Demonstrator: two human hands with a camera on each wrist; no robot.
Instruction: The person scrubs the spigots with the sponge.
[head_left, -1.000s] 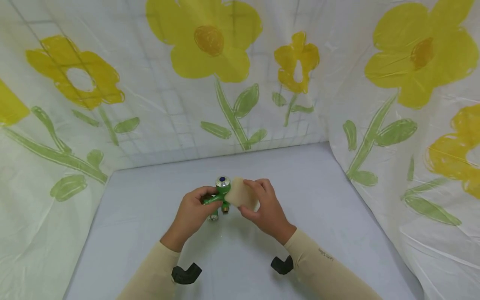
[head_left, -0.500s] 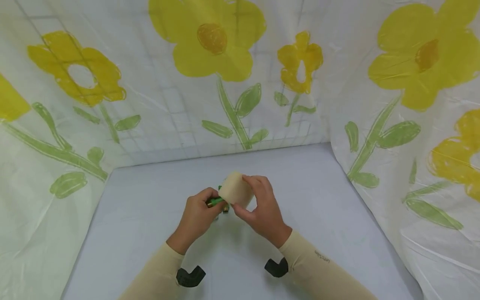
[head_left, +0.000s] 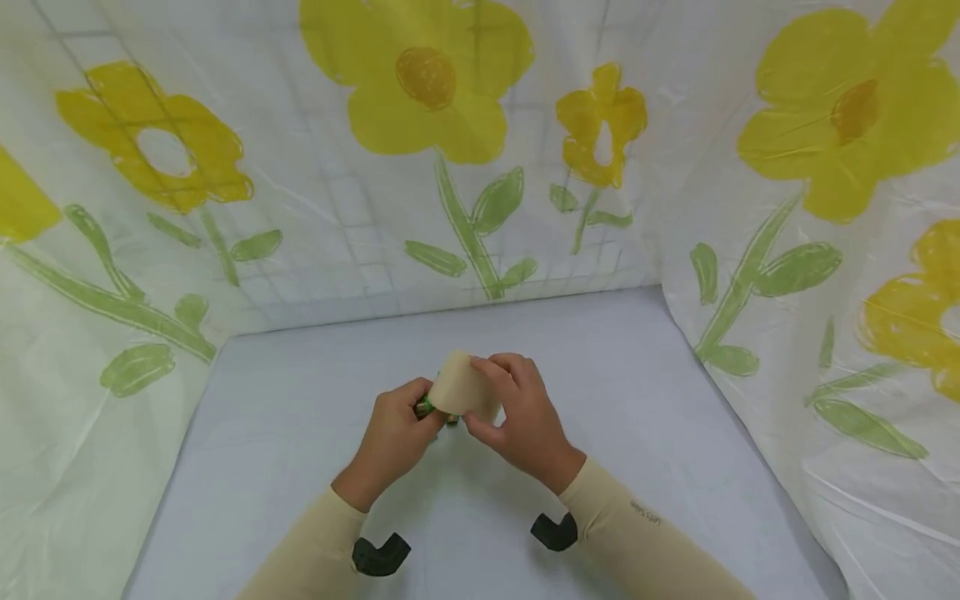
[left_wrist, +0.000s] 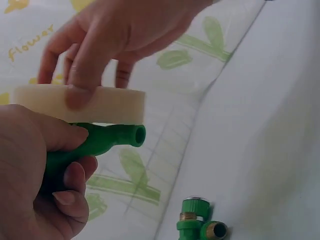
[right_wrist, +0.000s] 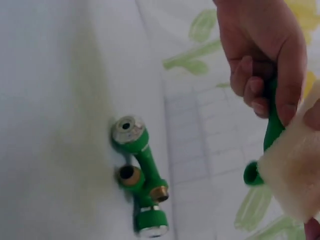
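Observation:
My left hand (head_left: 393,437) grips a green pipe-like tap piece (left_wrist: 112,137) with a round open end, fingers curled beneath and thumb on top. A cream sponge (left_wrist: 117,107) lies along the top of that piece, with my right hand (head_left: 525,417) holding it between thumb and fingers. In the head view the sponge covers most of the green piece. Farther down in both wrist views, a second green tap fitting (right_wrist: 147,175), with brass threaded ends and silvery caps, rests on the table; the sponge mostly hides it from the head camera.
A pale table (head_left: 292,375) stretches around both hands. Behind it and along the sides hang white sheets printed with yellow flowers (head_left: 427,79). Black angular pieces (head_left: 381,554) sit by the cuffs of both beige sleeves.
The sponge has shifted left and tilted over the green piece in my left hand. The fitting's silvery knob, visible a second ago, is now hidden behind the sponge.

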